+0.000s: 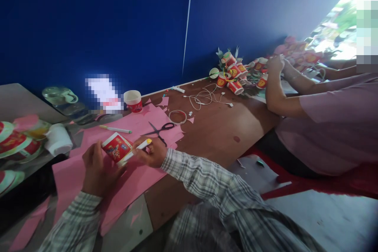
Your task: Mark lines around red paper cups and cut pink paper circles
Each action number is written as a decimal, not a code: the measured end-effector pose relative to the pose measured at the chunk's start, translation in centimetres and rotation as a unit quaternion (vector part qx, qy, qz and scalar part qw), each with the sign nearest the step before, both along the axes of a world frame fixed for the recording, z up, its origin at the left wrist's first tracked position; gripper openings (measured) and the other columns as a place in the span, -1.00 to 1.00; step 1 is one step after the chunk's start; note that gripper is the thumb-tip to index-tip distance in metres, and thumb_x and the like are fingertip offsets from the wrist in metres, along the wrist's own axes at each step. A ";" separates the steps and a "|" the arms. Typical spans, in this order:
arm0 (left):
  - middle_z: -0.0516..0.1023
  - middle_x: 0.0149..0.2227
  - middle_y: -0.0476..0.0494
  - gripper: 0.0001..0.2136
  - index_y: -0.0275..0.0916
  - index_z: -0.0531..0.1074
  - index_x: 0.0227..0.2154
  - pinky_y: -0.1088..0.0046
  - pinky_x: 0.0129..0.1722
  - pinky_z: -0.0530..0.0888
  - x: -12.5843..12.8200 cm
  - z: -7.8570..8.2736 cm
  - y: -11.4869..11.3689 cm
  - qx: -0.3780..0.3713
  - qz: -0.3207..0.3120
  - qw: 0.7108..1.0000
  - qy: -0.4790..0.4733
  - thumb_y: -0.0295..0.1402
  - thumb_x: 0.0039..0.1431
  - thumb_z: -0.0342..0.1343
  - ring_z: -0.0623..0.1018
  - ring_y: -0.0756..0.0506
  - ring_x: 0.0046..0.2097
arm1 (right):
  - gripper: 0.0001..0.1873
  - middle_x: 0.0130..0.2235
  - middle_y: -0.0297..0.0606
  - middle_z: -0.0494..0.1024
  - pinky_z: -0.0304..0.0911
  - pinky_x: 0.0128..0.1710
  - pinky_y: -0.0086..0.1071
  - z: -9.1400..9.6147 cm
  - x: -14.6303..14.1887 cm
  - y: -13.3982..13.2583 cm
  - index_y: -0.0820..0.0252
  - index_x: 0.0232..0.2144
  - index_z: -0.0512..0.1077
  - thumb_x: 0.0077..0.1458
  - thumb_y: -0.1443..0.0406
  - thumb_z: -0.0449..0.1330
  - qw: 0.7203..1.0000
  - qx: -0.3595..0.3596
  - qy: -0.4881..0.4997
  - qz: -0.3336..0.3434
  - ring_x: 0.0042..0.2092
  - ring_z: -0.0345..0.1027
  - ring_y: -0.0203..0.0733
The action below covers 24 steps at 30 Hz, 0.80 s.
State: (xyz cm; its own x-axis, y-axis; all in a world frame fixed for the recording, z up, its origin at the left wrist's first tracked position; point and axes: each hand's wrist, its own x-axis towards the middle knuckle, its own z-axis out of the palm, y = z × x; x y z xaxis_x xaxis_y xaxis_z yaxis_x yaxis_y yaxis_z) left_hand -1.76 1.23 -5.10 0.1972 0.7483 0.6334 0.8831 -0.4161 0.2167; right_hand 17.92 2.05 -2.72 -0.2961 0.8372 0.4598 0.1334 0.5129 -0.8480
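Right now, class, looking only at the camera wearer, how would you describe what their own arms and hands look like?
The left hand and right hand are bare, without gloves. The left sleeve and right sleeve are long, reaching the wrists, in matching plaid: pale greyish white crossed by darker lines. The cloth looks creased along the right arm.

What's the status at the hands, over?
Left hand holding cup, tilted. Right hand holding marker at cup's edge. Scissors lying open just beyond right hand.
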 end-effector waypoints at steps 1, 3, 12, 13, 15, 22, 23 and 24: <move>0.10 0.04 -0.58 0.01 -0.57 -0.16 0.12 0.01 0.01 0.13 0.0 0.0 0.0 0.000 -0.002 1.000 0.000 0.18 -0.28 -0.17 0.09 -0.36 0.08 | -0.84 -0.37 -0.19 0.52 0.29 -0.34 -0.45 0.0 0.0 0.0 0.28 -0.34 0.41 0.07 0.32 0.06 1.000 0.004 -0.001 -0.007 -0.40 0.35 -0.28; 0.09 0.05 -0.57 0.01 -0.55 -0.17 0.13 0.01 0.02 0.13 0.0 -0.1 0.0 -0.002 -0.002 1.000 -0.004 0.18 -0.29 -0.15 0.09 -0.35 0.09 | -0.83 -0.33 -0.17 0.53 0.30 -0.30 -0.42 0.0 0.0 0.0 0.27 -0.34 0.42 0.09 0.30 0.05 1.000 0.017 -0.010 -0.014 -0.37 0.37 -0.25; 0.10 0.05 -0.55 -0.01 -0.50 -0.17 0.14 0.01 0.01 0.14 -0.1 -0.3 0.0 0.002 0.002 1.000 0.003 0.16 -0.28 -0.13 0.09 -0.36 0.09 | -0.79 -0.34 -0.15 0.55 0.33 -0.28 -0.40 -0.6 -0.1 0.1 0.25 -0.30 0.41 0.11 0.26 0.04 0.998 0.062 -0.020 -0.009 -0.35 0.41 -0.22; 0.10 0.05 -0.55 -0.01 -0.50 -0.17 0.14 0.01 0.01 0.13 -0.1 -0.3 0.0 0.003 0.003 1.000 0.006 0.16 -0.28 -0.13 0.09 -0.36 0.09 | -0.78 -0.32 -0.14 0.55 0.34 -0.24 -0.38 -0.6 -0.1 0.1 0.25 -0.28 0.41 0.12 0.25 0.04 0.998 0.064 -0.018 -0.012 -0.32 0.43 -0.20; 0.09 0.05 -0.54 -0.01 -0.50 -0.17 0.14 0.01 0.02 0.13 0.0 -0.2 -0.1 0.003 0.004 1.000 0.006 0.16 -0.28 -0.14 0.09 -0.36 0.09 | -0.78 -0.33 -0.15 0.55 0.34 -0.25 -0.37 -0.5 -0.1 0.2 0.25 -0.28 0.41 0.12 0.24 0.04 0.998 0.065 -0.021 -0.013 -0.34 0.42 -0.21; 0.08 0.05 -0.54 -0.04 -0.47 -0.19 0.14 -0.01 0.01 0.12 -0.1 -0.4 -0.1 0.004 -0.007 1.000 0.023 0.14 -0.25 -0.13 0.07 -0.37 0.09 | -0.78 -0.31 -0.12 0.56 0.36 -0.23 -0.39 -0.4 0.0 0.1 0.28 -0.29 0.42 0.12 0.26 0.05 0.999 0.051 0.000 -0.013 -0.31 0.44 -0.22; 0.09 0.05 -0.55 -0.03 -0.48 -0.19 0.14 -0.01 0.01 0.13 -0.1 -0.4 -0.1 0.003 -0.007 1.000 0.022 0.14 -0.26 -0.13 0.08 -0.37 0.09 | -0.77 -0.28 -0.12 0.57 0.36 -0.20 -0.38 -0.4 0.0 0.1 0.27 -0.27 0.42 0.13 0.25 0.05 0.999 0.053 0.001 -0.013 -0.28 0.46 -0.21; 0.09 0.04 -0.56 -0.02 -0.50 -0.18 0.13 -0.01 0.01 0.13 -0.2 -0.4 -0.1 0.003 -0.005 1.000 0.019 0.15 -0.27 -0.13 0.08 -0.37 0.08 | -0.77 -0.27 -0.12 0.57 0.36 -0.18 -0.37 -0.4 -0.1 0.1 0.26 -0.25 0.42 0.13 0.24 0.05 0.998 0.056 0.001 -0.011 -0.25 0.47 -0.19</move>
State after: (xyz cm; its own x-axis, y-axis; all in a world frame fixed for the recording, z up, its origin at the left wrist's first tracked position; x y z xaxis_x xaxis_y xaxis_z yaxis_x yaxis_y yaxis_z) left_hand -1.92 1.16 -5.53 0.2289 0.7423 0.6298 0.8867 -0.4259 0.1797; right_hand 17.87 2.10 -3.12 -0.2776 0.7861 0.5522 0.1436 0.6023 -0.7852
